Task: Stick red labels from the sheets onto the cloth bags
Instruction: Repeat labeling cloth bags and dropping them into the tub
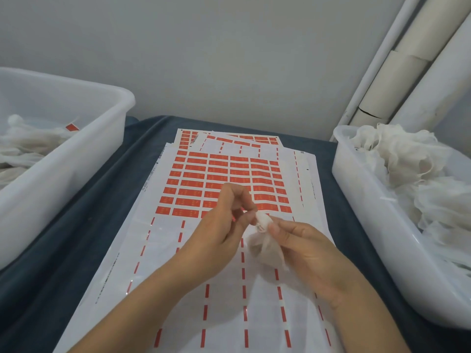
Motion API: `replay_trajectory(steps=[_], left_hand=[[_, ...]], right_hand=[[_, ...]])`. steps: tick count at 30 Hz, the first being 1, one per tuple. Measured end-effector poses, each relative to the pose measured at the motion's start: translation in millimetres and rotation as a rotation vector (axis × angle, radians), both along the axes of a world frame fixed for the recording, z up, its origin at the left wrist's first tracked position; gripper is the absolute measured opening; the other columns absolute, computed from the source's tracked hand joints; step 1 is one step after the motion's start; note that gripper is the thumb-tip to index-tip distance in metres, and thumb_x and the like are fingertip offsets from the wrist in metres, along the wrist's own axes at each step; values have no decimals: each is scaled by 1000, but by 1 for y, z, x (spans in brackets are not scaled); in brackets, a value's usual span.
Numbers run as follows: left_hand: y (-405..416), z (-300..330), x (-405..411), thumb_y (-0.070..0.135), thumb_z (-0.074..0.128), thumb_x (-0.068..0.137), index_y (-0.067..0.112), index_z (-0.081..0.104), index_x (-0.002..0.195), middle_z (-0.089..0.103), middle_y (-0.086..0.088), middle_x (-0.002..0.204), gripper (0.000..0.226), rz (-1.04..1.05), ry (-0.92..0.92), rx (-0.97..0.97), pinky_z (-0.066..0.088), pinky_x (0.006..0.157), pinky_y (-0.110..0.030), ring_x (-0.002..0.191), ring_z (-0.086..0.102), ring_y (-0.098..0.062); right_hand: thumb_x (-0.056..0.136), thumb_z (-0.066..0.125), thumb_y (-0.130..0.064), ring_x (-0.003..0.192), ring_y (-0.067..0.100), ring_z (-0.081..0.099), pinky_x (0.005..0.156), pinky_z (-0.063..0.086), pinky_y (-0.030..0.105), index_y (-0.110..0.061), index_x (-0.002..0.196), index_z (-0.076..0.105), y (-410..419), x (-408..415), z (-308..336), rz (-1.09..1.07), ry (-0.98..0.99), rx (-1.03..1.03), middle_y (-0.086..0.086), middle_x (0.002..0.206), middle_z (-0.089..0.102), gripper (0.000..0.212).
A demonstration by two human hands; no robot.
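Two bare hands meet above the label sheet [224, 179] on the table. The right hand [303, 248] grips a small cloth bag [262, 240], fingers curled round it. The left hand [224, 225] pinches the bag's top — any label there is hidden. Bins beside the sheet are cut off by the frame.

Your left hand [224, 220] and right hand [303, 248] cover the near rows of red labels [196, 184] on the top sheet [150, 240], and whether a label sits between your fingertips on the cloth bag [262, 238] is too blurred to tell. The print on the labels is too small to read. The left bin [76, 154] and right bin [369, 225] run off the picture's side edges, and the sheet's near end off the bottom edge.
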State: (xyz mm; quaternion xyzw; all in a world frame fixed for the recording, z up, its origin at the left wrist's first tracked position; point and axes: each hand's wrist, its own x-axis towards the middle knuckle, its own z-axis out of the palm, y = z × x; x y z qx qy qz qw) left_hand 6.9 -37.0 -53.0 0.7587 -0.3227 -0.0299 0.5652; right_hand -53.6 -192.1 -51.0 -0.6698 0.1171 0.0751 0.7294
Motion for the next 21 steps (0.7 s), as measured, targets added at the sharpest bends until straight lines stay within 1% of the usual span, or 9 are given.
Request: replay_trajectory(steps=[3,7,9,11,13,15,17,19,21], left_hand=[[-1,-1,0,13,48,92,34,36,93,56,26,81,24,-29,30,-12,43,70,0,87,55,14],[-5,-1,-1,13,49,91,31,38,94,58,33,82,21,-73,102,-43,48,64,-8,80,60,7],[-5,0,0,17,52,90,30,41,94,60,25,81,19,-45,179,-89,46,57,-9,74,60,5],[-5,1,1,32,56,83,34,43,98,58,20,88,20,39,285,-135,45,55,-8,71,59,0],[-5,2,2,51,54,70,36,46,94,57,20,84,30,138,293,-125,44,54,-5,69,58,1],[-6,1,2,61,49,64,34,52,81,59,21,72,32,122,226,-62,43,54,-4,66,56,6],[-9,0,-3,66,47,63,32,58,70,60,23,62,37,24,220,28,44,57,-4,63,57,6],[-12,-2,-6,63,49,64,30,61,66,60,22,58,34,-32,266,56,43,56,-4,60,57,5],[-12,-3,-5,53,54,66,30,64,66,63,21,57,26,-65,331,30,40,51,-4,55,57,5]], right_hand=[[83,57,-35,110,19,61,94,50,34,-33,103,71,0,0,0,68,26,67,-8,114,67,24],[81,58,-28,97,13,67,77,53,24,-28,92,75,0,-2,3,65,16,222,-5,105,70,21],[77,59,-36,92,12,68,75,54,23,-34,89,74,2,-2,0,16,6,76,-11,97,71,20],[72,60,-45,96,14,65,85,53,27,-32,96,71,3,1,-3,-71,-18,-79,-16,98,70,30],[71,59,-49,100,15,64,93,51,33,-29,103,66,4,3,-3,-144,-32,-145,-19,101,69,37],[72,56,-51,94,10,65,86,53,28,-32,101,64,5,2,-1,-188,-64,-220,-24,97,69,35],[74,55,-51,88,3,66,72,53,14,-34,96,63,7,2,-1,-185,-110,-282,-28,91,67,29],[73,54,-49,86,-5,64,62,50,8,-33,87,63,10,3,-3,-164,-146,-334,-30,85,66,23],[72,54,-48,86,-5,63,61,50,8,-34,82,62,11,4,-3,-166,-165,-350,-30,83,66,20]])
